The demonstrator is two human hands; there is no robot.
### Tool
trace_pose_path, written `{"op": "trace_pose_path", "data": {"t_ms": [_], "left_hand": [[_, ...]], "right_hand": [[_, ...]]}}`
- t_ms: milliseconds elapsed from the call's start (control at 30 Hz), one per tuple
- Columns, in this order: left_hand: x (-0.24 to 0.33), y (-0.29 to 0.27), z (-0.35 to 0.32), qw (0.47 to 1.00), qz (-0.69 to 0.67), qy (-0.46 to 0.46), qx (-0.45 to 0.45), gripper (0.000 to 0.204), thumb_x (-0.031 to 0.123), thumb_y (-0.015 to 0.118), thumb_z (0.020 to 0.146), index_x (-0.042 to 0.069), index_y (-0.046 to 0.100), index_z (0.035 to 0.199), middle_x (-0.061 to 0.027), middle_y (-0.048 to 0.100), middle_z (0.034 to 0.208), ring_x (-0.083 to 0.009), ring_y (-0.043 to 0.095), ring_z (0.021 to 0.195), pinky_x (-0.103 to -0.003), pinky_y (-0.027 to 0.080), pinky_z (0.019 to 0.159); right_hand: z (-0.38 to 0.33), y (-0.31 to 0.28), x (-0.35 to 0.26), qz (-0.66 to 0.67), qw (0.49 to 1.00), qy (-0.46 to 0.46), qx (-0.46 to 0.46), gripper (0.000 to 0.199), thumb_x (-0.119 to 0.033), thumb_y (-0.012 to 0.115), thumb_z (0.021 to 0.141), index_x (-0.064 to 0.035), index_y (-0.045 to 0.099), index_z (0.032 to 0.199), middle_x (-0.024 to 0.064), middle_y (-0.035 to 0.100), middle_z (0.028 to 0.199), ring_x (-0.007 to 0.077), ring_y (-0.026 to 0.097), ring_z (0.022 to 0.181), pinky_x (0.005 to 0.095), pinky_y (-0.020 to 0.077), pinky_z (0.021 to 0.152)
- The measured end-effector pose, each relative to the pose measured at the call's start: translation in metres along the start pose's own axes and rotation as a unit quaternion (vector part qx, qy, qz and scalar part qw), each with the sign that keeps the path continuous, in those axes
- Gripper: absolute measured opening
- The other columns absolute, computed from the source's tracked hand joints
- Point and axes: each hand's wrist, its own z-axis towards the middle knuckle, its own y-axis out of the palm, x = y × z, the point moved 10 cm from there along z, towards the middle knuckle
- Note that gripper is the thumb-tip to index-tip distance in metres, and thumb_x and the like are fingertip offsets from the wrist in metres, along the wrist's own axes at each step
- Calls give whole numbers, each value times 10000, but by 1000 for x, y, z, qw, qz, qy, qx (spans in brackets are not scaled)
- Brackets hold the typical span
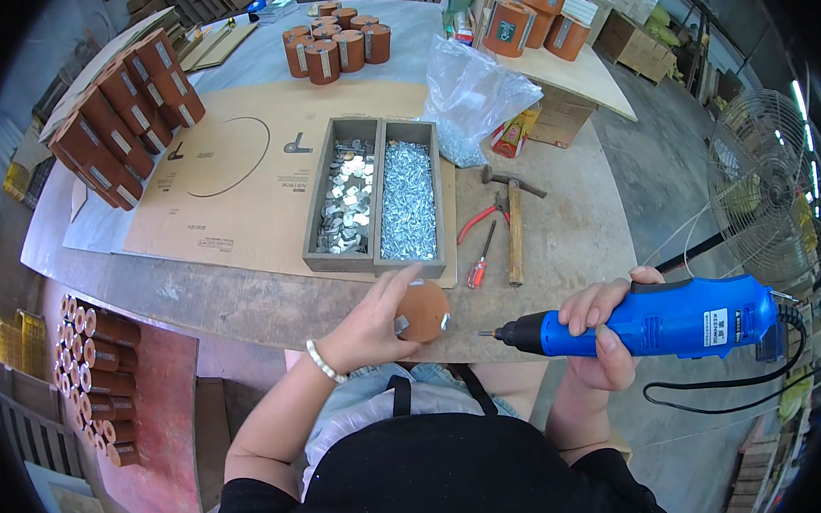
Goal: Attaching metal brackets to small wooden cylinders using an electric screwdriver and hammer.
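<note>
My left hand (383,313), with a beaded bracelet at the wrist, is closed round the side of a reddish-brown cylinder (424,312) at the table's front edge. Small metal pieces show at the rim of its round face. In my right hand (600,328) is a blue electric screwdriver (663,319) with a black nose, held level. Its bit points left toward the cylinder and stays apart from it. Just beyond stands a grey divided box (380,269): flat metal clips (346,199) fill the left compartment, and screws (408,200) the right.
Right of the box lie a hammer (515,231), red-handled pliers (477,220) and a small screwdriver (482,260). A clear plastic bag (475,88) is behind them. Brown cylinders stand at the back (323,61) and are stacked at left (125,123). A fan (765,178) stands at right.
</note>
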Motion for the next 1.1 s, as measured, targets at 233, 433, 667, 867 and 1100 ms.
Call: {"op": "trace_pose_path", "data": {"t_ms": [233,433,667,867,1100], "left_hand": [[27,-1,32,976,31,106,-189,884,163,791,602,11,320,1334,-199,456,1244,-311,484,1134,-359,385,972],[-32,-12,104,973,228,14,-36,293,222,616,754,59,608,998,-171,624,926,-312,605,894,-406,469,785],[-68,20,117,921,385,-4,-64,189,243,664,731,104,607,846,-87,608,822,-262,617,786,-398,487,678],[-54,-1,111,958,288,16,4,147,194,649,733,74,609,807,-107,625,807,-287,617,783,-417,489,672],[-18,-12,60,946,-302,-84,77,112,75,656,798,1,583,841,-67,648,772,-118,624,719,-231,492,645]], "right_hand": [[-2,-6,-11,-25,999,-30,-9,628,-42,573,715,-21,253,1255,90,491,753,196,525,620,352,474,619],[-6,-7,-11,-6,1000,-17,10,621,-22,583,706,-32,257,1235,95,500,740,206,533,613,370,490,631],[-11,-15,-16,-41,998,-22,29,615,-19,581,712,-26,256,1234,99,498,733,210,539,617,369,499,616],[-6,-19,-11,-11,999,-21,48,613,-27,577,716,-13,254,1237,99,497,744,206,538,613,374,505,607],[8,-4,-19,-14,995,-93,38,569,-67,539,736,-7,280,1238,95,500,762,185,526,624,343,485,617]]}}
